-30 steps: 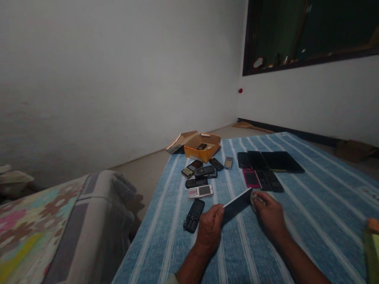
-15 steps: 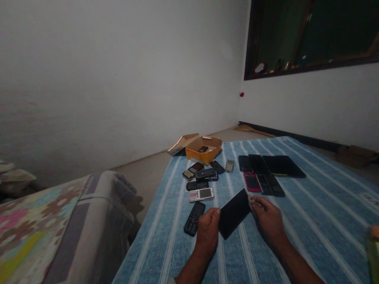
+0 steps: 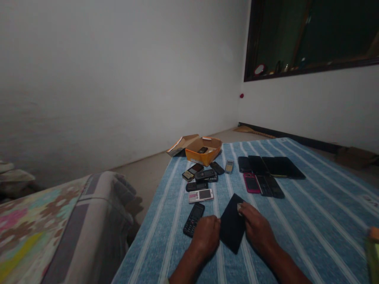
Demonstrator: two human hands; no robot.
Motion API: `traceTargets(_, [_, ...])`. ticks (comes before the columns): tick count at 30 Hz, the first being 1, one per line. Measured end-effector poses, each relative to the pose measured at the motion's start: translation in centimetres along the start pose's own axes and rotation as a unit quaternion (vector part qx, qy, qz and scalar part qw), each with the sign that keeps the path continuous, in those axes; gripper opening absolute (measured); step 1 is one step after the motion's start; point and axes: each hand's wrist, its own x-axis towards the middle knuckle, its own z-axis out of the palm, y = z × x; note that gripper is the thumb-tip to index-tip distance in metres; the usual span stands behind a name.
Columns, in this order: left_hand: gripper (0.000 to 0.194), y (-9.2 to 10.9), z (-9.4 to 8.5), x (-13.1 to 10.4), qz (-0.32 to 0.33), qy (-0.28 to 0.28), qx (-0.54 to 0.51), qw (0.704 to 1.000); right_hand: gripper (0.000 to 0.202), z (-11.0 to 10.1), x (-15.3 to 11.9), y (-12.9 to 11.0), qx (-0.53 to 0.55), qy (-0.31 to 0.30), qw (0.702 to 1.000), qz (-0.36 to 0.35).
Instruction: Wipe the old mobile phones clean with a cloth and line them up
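Observation:
A dark flat tablet-like device is held tilted above the blue striped cloth. My left hand grips its left edge, fingers closed. My right hand is closed on a small pale cloth, which touches the device's surface near its upper right side. Just left of my left hand lies a black keypad phone. Beyond it are a white and pink phone and several dark phones. A pink phone rests farther right beside black keypad phones.
An open orange box with a phone inside stands at the far edge of the striped cloth. Large black devices lie at the back right. A draped bed or seat is on the left, and a yellow-green object at the right edge.
The device has turned more upright in view and come slightly nearer. My right hand has moved left with the pale cloth, from the device's corner onto its surface. My left hand has turned, knuckles up.

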Motion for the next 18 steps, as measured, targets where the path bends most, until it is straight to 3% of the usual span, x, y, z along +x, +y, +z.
traceTargets(7, [0.041,0.7,-0.5,-0.4,0.03,-0.094,0.137,0.986,0.042,0.3,-0.3,-1.3,0.002,-0.014,0.999,-0.048])
traceTargets(18, [0.043,1.3,-0.8,-1.1,0.052,-0.135,0.162,0.976,0.038,0.0,0.2,-3.7,0.08,-0.102,0.984,-0.122])
